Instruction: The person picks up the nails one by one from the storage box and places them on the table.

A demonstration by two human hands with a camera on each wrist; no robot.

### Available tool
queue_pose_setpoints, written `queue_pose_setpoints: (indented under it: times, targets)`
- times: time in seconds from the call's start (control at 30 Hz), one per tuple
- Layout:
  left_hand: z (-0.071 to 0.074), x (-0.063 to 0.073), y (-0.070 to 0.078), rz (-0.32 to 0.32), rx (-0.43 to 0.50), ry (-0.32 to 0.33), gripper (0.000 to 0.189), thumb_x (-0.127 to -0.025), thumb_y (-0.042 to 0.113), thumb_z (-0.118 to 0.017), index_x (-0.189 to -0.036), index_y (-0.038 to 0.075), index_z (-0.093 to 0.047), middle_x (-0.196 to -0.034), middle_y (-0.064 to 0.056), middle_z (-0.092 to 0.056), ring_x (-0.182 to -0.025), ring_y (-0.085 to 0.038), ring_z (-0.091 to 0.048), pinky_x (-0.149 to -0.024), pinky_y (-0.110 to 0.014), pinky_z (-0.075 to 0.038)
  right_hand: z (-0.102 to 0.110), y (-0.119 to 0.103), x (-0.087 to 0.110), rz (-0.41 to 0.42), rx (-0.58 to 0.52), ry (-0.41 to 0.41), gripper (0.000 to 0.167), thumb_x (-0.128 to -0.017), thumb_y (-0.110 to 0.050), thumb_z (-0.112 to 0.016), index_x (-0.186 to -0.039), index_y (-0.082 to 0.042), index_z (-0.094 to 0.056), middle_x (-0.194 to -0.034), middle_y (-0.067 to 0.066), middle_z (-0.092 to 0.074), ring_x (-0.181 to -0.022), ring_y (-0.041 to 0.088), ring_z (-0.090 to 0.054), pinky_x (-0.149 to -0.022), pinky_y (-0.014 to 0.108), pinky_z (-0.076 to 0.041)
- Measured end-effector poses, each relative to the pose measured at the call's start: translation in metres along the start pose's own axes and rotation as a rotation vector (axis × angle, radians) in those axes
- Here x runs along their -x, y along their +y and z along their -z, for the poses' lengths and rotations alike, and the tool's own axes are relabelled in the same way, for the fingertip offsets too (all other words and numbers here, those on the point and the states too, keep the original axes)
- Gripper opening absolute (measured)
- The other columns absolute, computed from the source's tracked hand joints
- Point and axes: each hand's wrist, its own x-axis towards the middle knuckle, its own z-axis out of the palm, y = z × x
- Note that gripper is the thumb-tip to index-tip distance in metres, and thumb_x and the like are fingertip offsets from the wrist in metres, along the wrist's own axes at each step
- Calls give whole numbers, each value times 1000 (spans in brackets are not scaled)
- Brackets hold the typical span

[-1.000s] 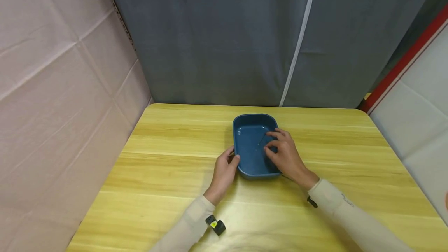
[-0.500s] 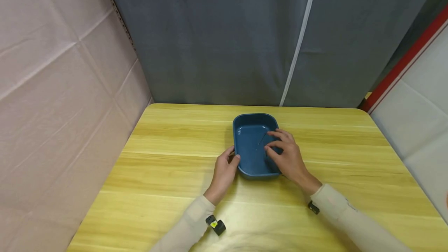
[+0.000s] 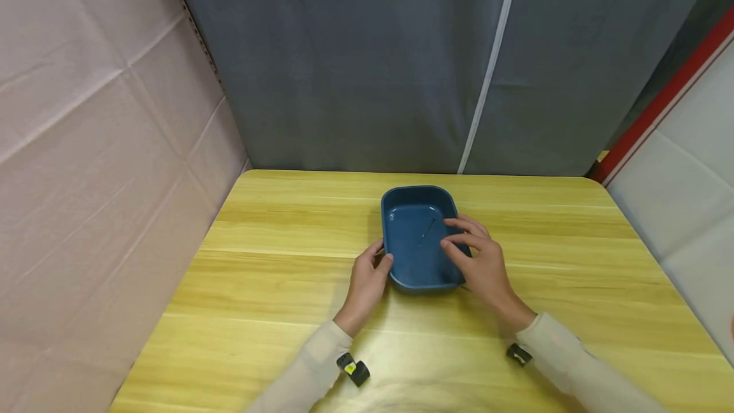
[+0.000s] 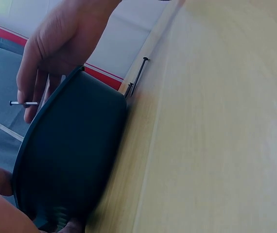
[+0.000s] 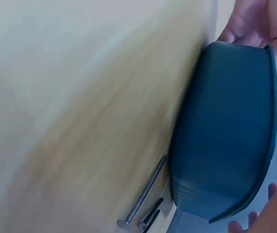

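Box (image 3: 414, 263): looks like plastic, smooth; glossy highlights on inner corners, satin sheen outside. Loose nails (image 5: 146, 191) beside the box: metal, grey, smooth shanks, dull shine. Single nail (image 4: 24, 103) above the box: metal, brighter, catching light. Table (image 3: 298, 273) under the box: wood-look grain, smooth, semi-gloss, glare in front of the box. Curtain (image 3: 367, 69) behind the box: cloth, matt, softly rippled. Sheet (image 3: 103, 164) left of the box: matt, creased; cloth or plastic, cannot tell. Sleeves (image 3: 301, 371) in front of the box: matt cloth.
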Motion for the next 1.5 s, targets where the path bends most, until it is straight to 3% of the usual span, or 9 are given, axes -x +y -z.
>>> queue_pose_setpoints:
  times: [0.13,0.37,0.63,0.87,1.17,1.5]
  targets:
    - [0,1,0,0,3,-2,48,-113,4,-56,-158,-10,-50,-149,-28,-64,-131,-41,-64,-108,-44,-55,5,-4,4,-58,-96,24,6,-97,9,-78,-99,7,-83,-137,24,-72,-147,38,-50,-117,16,-40]
    - [0,1,0,-1,5,-5,48,-113,3,-56,-159,-10,-50,-150,-29,-63,-132,-42,-64,-110,-45,-54,14,-9,12,-147,-195,42,7,-100,7,-75,-101,11,-81,-137,24,-72,-139,15,-61,-114,19,-47]
    - [1,2,1,7,-9,-2,49,-113,4,-56,-159,-11,-49,-150,-29,-63,-132,-41,-63,-110,-44,-55,29,-7,25,-190,-183,34,11,-102,5,-74,-103,14,-80,-136,18,-74,-135,13,-63,-115,17,-44]
    - [1,2,2,5,-17,-1,48,-112,3,-55,-158,-11,-50,-147,-29,-64,-130,-42,-64,-104,-36,-56,43,-2,37,-247,-146,55,11,-102,3,-76,-102,13,-80,-134,15,-76,-131,9,-65,-104,16,-53]
    - [1,1,0,1,-11,-9,48,-113,4,-55,-158,-10,-50,-147,-29,-64,-130,-41,-64,-106,-41,-55,58,3,47,-280,-81,58,12,-101,1,-78,-103,12,-81,-131,6,-78,-126,4,-66,-108,11,-46]
    - [0,0,2,5,1,-1,48,-112,3,-55,-158,-11,-50,-147,-29,-64,-129,-41,-64,-102,-35,-55,65,5,54,-339,35,-20,19,-103,-10,-79,-104,9,-83,-133,14,-76,-118,-3,-67,-98,8,-50]
